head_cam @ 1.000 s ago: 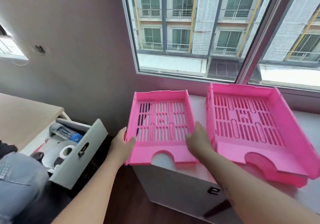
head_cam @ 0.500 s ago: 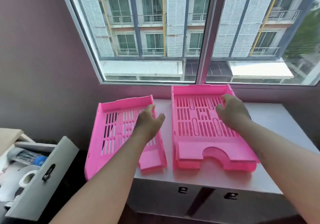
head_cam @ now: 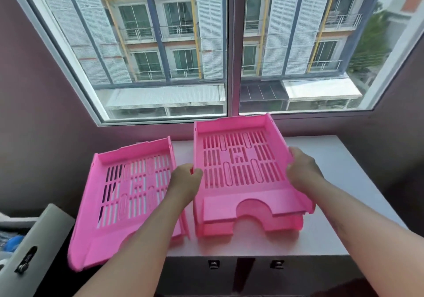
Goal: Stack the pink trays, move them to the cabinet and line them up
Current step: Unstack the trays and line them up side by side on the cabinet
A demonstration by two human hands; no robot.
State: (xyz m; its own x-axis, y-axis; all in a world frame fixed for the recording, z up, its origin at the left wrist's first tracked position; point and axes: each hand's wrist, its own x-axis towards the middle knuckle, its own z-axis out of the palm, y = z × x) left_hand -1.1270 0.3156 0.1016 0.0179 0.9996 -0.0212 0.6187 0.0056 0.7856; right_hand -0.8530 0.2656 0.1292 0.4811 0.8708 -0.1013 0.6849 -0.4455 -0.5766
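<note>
**Both hands now clamp the stacked trays**

Since half a second ago both hands have dropped from above the trays onto the stack's side walls. The left hand [head_cam: 185,179] curls shut on the stacked trays' [head_cam: 241,159] left wall; the right hand [head_cam: 301,169] closes on the right wall. The stack sits on the white cabinet [head_cam: 344,170]. Left of the stack, a single tray [head_cam: 128,195] overhangs the cabinet's left edge.
</note>
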